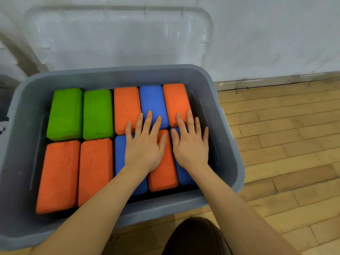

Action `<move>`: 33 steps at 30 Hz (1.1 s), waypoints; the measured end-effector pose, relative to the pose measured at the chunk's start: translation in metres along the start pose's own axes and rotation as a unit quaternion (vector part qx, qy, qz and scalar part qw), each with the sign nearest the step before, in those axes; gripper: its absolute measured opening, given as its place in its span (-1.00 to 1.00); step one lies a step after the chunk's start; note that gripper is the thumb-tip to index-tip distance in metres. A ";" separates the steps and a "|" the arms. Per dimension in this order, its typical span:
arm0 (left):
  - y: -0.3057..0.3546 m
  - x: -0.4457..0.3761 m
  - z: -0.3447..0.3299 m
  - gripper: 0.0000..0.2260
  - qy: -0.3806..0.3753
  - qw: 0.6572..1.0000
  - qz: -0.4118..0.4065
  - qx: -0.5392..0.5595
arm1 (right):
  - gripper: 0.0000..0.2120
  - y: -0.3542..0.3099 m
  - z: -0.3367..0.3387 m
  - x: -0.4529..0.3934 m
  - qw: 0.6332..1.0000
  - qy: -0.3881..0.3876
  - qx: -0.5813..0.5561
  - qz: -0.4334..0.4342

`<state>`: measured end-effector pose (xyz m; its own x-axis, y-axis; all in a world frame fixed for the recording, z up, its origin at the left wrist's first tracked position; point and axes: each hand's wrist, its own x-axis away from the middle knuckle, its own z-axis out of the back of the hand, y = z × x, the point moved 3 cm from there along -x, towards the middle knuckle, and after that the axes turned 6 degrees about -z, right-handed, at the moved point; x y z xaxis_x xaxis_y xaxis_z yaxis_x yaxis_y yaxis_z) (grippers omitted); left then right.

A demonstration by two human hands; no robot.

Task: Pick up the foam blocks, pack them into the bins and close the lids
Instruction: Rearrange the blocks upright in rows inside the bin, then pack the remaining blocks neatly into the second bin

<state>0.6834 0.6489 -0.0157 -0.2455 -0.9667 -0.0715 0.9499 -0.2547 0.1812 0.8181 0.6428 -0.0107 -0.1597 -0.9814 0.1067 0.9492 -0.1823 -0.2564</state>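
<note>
Partly hidden under both flat, spread hands, the near-right blue and orange foam blocks (162, 162) fill the grey bin (226, 144) on the wooden floor (285, 144). Left hand (144, 146) and right hand (190, 144) press down with straight fingers. Behind, the clear lid (119, 37) stands open against the wall.

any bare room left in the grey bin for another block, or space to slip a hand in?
Top layer of the grey plastic bin is crowded: ten green, orange and blue foam blocks sit edge to edge, left hand and right hand flat on the right ones. Only narrow dark gaps along the walls. Bare wooden floor lies right of the bin.
</note>
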 end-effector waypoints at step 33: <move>-0.251 0.231 0.266 -0.56 0.246 0.963 0.076 -0.080 | -0.55 -0.328 0.075 0.162 0.923 0.053 -0.214 0.317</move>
<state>0.3366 0.4828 0.1830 -0.0184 -0.8544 -0.5194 0.9950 -0.0668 0.0745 0.5010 0.5477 0.1630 0.3436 -0.8951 -0.2840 0.6712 0.4456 -0.5924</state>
